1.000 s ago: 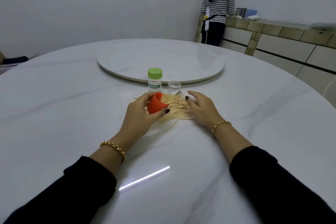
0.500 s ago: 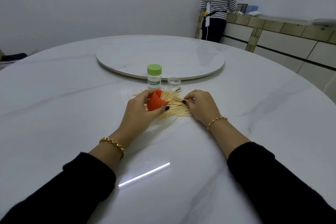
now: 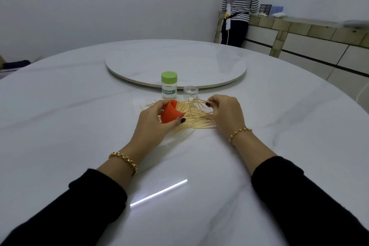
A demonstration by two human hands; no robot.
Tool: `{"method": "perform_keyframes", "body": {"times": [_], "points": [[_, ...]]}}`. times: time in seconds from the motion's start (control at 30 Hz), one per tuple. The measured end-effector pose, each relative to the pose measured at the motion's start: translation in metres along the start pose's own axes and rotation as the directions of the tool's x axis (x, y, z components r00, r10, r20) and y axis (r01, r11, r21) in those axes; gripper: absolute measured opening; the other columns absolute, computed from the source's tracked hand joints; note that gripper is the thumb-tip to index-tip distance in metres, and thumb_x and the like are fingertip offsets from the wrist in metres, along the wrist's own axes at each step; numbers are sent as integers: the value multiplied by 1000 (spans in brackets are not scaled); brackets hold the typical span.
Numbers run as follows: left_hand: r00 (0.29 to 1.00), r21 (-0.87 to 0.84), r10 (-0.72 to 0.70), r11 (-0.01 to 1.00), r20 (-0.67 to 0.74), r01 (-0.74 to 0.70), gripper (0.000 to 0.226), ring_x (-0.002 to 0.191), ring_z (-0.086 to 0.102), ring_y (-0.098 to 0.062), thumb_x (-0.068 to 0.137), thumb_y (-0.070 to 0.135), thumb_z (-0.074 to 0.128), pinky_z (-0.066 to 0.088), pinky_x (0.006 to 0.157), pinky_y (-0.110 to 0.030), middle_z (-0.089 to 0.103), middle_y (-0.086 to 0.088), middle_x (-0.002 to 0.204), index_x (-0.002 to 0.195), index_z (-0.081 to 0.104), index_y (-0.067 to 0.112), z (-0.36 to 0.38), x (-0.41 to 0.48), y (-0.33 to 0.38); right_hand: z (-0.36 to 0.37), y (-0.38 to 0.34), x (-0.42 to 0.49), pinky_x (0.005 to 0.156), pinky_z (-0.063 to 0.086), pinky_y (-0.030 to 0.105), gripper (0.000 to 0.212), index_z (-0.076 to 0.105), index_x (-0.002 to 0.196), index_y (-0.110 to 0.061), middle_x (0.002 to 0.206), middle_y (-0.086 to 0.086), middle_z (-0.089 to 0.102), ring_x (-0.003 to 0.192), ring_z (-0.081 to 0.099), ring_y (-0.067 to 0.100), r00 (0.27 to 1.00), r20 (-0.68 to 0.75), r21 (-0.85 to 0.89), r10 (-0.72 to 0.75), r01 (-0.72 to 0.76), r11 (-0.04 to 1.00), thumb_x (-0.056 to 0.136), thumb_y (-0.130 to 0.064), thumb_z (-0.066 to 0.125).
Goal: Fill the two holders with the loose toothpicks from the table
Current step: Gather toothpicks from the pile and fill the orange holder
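- Nearest the camera, two black sleeves reach over a white marbled bench, and a bright streak of reflected light lies on the glossy top between them.
- Each wrist wears a gold bracelet.
- Left hand: its fingers are curled round an orange holder, tipped on its side with its mouth to the right and a fan of sticks showing at that mouth.
- Right hand: its fingers are pinched together on a few sticks lifted at the right of the heap.
- Between and under both hands, the toothpicks lie spread on the bench.
- Just behind the heap stands a clear holder with a green cap, upright, with a small clear piece beside it on the right.
- Behind them sits a round white turntable.
- Farthest off, a person in a striped top stands facing a tiled sideboard by a plain pale wall.
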State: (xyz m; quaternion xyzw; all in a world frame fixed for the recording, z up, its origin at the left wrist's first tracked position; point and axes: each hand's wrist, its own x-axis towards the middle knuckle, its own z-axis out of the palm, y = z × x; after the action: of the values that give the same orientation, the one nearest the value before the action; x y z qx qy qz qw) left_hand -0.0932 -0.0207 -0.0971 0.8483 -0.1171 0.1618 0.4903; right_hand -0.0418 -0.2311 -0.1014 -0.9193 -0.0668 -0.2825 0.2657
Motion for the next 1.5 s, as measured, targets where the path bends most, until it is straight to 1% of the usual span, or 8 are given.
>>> {"method": "perform_keyframes", "body": {"times": [0.33,0.53,0.73,0.93,1.03,1.13,1.37,1.5], "points": [[1000,10,-15,1000,7,15,59,105,53,-7,74,34,78,43,69,-3,59,6,119,127,55,21,1,1,-3,-4,-14,-5,65,51,31,20,72,84,-9,75,2,72,71,66,22,980,-144,164,-137,161,973,85,-11,52],[1000,7,-17,1000,4,17,57,102,53,-6,74,33,78,42,67,-1,58,9,114,126,55,21,0,1,-2,-4,-22,-8,64,51,29,15,72,86,-6,76,2,72,64,59,11,961,-179,208,-212,248,946,84,-3,58],[1000,4,-14,1000,3,14,56,99,53,-4,75,33,78,43,68,-2,58,10,112,125,56,22,0,1,-2,-3,-28,-10,64,48,27,16,71,84,-7,77,3,69,68,63,22,935,-114,133,-335,348,928,83,-4,55],[1000,-2,-5,1000,7,5,54,94,53,-1,75,29,78,42,69,1,57,11,109,123,57,21,0,-1,0,-1,-34,-8,66,41,27,21,70,79,-7,76,6,67,71,58,24,876,-128,-50,-464,462,886,71,11,62],[1000,-8,3,1000,13,-2,48,88,53,6,75,28,78,41,68,1,56,14,104,118,56,26,0,-1,1,1,-40,-7,67,45,31,21,71,77,-7,79,8,65,81,53,20,824,-148,-116,-547,535,837,75,4,53],[1000,0,4,1000,16,-4,50,90,52,2,75,29,78,41,69,1,56,15,104,120,56,24,1,-2,2,0,-47,-9,65,46,32,28,71,76,-8,82,9,63,74,58,26,785,-142,-161,-603,582,797,79,-8,43],[1000,-13,14,1000,12,-14,47,87,52,11,74,27,79,40,70,2,57,18,97,116,59,24,0,-2,3,1,-55,-9,73,51,35,27,73,87,-6,72,5,64,73,58,28,736,-136,-145,-663,647,749,84,-3,46],[1000,-18,5,1000,20,-4,45,84,50,16,74,26,79,40,69,2,54,24,94,112,56,29,-1,-2,4,1,-49,-8,70,52,33,20,73,93,-2,70,4,69,73,59,28,746,-186,-116,-640,630,768,78,7,62]]}}
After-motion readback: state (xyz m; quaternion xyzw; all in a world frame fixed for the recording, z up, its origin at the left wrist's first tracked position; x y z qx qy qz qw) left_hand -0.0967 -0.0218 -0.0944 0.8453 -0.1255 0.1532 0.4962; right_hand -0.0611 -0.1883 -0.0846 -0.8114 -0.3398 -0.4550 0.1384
